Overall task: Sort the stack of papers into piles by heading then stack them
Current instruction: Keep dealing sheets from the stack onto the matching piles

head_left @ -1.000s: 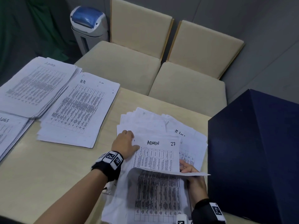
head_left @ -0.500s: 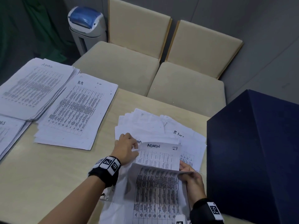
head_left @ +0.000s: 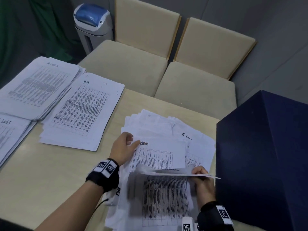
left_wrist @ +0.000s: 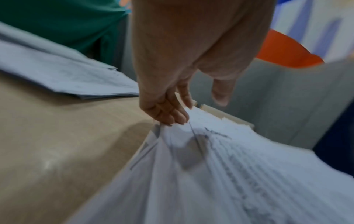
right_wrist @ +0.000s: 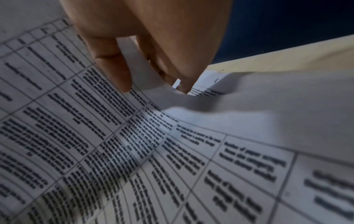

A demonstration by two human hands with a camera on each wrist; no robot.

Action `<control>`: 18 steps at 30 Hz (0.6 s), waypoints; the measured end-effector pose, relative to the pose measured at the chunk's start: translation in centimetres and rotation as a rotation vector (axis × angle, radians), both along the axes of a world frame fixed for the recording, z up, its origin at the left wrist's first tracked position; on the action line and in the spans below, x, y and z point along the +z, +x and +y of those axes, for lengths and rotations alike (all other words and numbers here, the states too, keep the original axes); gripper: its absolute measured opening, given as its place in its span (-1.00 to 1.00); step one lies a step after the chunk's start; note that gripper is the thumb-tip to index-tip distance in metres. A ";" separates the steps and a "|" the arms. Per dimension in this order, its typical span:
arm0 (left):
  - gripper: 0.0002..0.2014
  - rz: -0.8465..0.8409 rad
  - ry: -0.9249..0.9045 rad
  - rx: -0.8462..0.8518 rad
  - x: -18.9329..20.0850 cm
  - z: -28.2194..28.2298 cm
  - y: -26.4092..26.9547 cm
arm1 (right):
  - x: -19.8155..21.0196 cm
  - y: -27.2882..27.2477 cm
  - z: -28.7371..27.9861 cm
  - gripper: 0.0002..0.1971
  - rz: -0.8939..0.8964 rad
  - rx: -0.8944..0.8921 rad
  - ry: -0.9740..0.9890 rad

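Note:
A fanned, unsorted stack of printed sheets lies on the wooden table in front of me. My right hand pinches the right edge of a few top sheets, which bend back toward me; in the right wrist view the thumb lies on top and the fingers underneath. A sheet headed "Admin" is uncovered below them. My left hand rests at that sheet's top left corner, its fingers straight on the paper and the thumb lifted. Sorted piles lie at the left: Admin, HR, Logs.
A tall dark blue box stands against the stack's right side. Two beige chairs sit beyond the table's far edge, with a white bin with a blue lid behind them. Bare tabletop runs between the HR pile and my left arm.
My right hand has bent the sheet marked "ADMIN 27" further back toward me, which uncovers another "Admin" sheet beneath. My left hand has stayed at the stack's upper left.

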State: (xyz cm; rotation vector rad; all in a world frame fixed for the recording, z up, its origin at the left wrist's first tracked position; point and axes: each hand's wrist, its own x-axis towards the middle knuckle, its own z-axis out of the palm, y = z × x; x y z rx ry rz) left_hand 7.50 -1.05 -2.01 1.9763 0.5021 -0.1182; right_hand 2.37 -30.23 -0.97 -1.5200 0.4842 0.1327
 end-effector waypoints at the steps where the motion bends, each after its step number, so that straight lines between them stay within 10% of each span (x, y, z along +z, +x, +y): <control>1: -0.62 0.023 0.142 -0.063 -0.6 -0.1 0.5 | -0.1 0.0 -0.1 -0.67 0.001 -0.010 0.026; 18: -0.42 0.152 0.539 -0.277 -1.5 -1.7 1.8 | -0.5 -0.4 0.0 -0.56 0.086 -0.004 0.133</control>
